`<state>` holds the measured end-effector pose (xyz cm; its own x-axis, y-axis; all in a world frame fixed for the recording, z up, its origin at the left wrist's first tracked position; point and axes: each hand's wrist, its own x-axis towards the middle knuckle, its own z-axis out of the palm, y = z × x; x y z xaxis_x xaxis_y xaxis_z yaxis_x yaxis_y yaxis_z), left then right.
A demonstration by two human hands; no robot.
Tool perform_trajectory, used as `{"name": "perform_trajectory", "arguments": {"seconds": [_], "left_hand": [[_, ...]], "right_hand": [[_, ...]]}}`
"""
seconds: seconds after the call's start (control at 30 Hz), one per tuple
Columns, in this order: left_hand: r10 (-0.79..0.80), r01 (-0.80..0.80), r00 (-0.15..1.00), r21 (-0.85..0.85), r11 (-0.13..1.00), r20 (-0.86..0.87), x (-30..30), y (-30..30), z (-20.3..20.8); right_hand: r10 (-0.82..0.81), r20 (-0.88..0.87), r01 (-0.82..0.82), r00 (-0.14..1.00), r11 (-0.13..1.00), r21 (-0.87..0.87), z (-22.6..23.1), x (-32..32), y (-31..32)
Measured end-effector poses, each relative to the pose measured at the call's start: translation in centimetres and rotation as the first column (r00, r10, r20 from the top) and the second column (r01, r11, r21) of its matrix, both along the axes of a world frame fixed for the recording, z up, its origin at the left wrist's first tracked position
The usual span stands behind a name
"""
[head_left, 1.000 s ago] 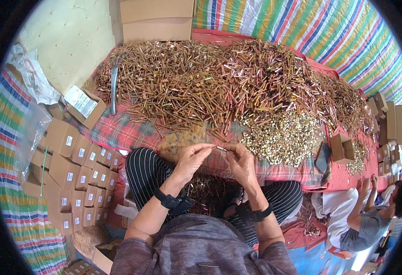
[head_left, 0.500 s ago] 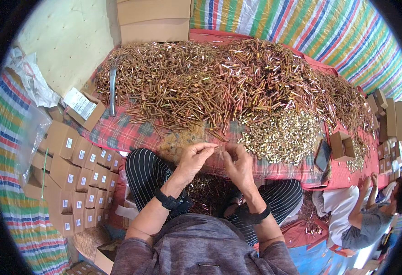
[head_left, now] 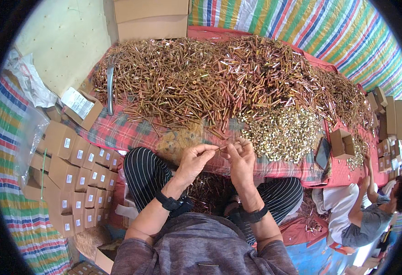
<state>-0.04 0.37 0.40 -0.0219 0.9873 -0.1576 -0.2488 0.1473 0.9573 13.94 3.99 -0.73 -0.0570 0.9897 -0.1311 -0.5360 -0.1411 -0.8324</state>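
Note:
In front of my lap, my left hand [head_left: 194, 161] pinches a thin copper-coloured metal rod [head_left: 219, 149] between thumb and fingertips. The rod points across toward my right hand [head_left: 242, 161], whose thumb and fingers are closed at its other end. Whatever small part the right fingers may hold there is hidden. Beyond the hands spreads a large heap of similar copper-coloured rods [head_left: 173, 82]. Right of my right hand lies a pile of small shiny gold-coloured metal pieces, which look like nuts [head_left: 281, 135].
Both piles rest on a red plaid cloth [head_left: 118, 130]. A curved metal bar [head_left: 110, 91] lies at left, a phone [head_left: 322, 152] and an open carton [head_left: 342, 144] at right. Labelled cartons [head_left: 79, 183] are stacked left. Another person [head_left: 370, 215] sits at far right.
My right hand has turned and its fingers have drawn in around the rod's end. My left hand keeps its pinch. The other person's arm now stretches toward the cloth.

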Motion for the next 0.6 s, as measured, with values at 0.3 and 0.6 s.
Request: {"name": "perform_trajectory", "arguments": {"seconds": [0.3, 0.6], "left_hand": [[0.101, -0.053, 0.962, 0.19, 0.98, -0.252, 0.2, 0.1, -1.5], [0.04, 0.011, 0.958, -0.175, 0.984, 0.284, -0.6, -0.1, -2.7]], "right_hand": [[-0.121, 0.261, 0.086, 0.958, 0.986, 0.142, -0.5, -0.8, -1.2], [-0.253, 0.874, -0.231, 0.415, 0.9, 0.37, -1.8, 0.6, 1.3]]}}
